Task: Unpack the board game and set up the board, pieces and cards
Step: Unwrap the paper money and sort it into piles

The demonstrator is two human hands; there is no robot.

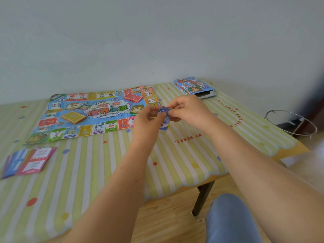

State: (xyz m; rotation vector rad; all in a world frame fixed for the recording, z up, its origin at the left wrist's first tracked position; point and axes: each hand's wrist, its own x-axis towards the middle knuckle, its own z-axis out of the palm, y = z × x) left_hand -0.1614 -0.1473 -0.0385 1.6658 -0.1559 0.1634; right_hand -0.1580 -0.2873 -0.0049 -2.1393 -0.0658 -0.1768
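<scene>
On the worktop [91, 172], fanned cards [29, 161] lie left, then the unfolded board [98, 113] bearing yellow and red decks. Setup looks well along. Left hand [149, 118] and right hand [185, 107] together pinch a small blue paper piece [164, 120] above the board's right edge; its print is unreadable. Likely next: assembling and placing it. The open box [192, 87] sits far right.

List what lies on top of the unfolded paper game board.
On the colourful paper game board: a red card deck, a yellow card deck, a white die. The hands cover its right corner.
</scene>
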